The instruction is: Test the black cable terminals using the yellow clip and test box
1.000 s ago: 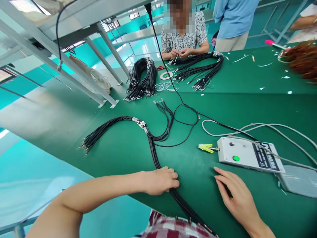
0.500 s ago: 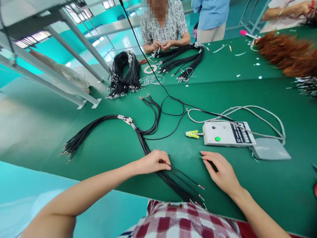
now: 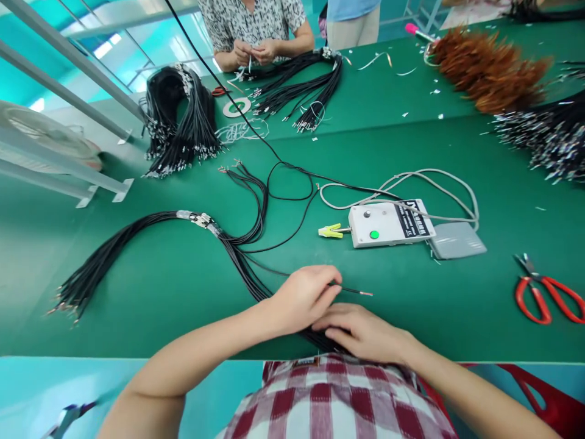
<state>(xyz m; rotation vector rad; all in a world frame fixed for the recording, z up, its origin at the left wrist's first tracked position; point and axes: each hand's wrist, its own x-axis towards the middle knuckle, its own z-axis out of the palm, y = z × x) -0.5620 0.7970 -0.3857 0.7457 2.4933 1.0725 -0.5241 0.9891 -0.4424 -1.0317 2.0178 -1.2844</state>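
My left hand [image 3: 308,299] is closed in a pinch on one black cable; its stripped, reddish end [image 3: 365,294] pokes out to the right past the fingers. Just below, my right hand [image 3: 365,334] curls over the lower part of the black cable bundle [image 3: 249,277], close against my left hand. The ends of that bundle are hidden under my right hand and near my checked clothing. Further left, the bundle runs through a taped joint with metal parts [image 3: 201,219] and fans out into loose ends [image 3: 75,292].
A white box with a green button [image 3: 379,225] and a yellow clip [image 3: 331,231] lies ahead, its grey cable looping to a grey pedal [image 3: 459,239]. Red-handled pliers [image 3: 532,292] lie right. Across the green table, a person handles a white strip near more cable bundles [image 3: 183,116].
My right hand has moved left from the bare table onto the bundle. My left hand has lifted a single cable away from the others. The view has shifted right, bringing the pliers in.
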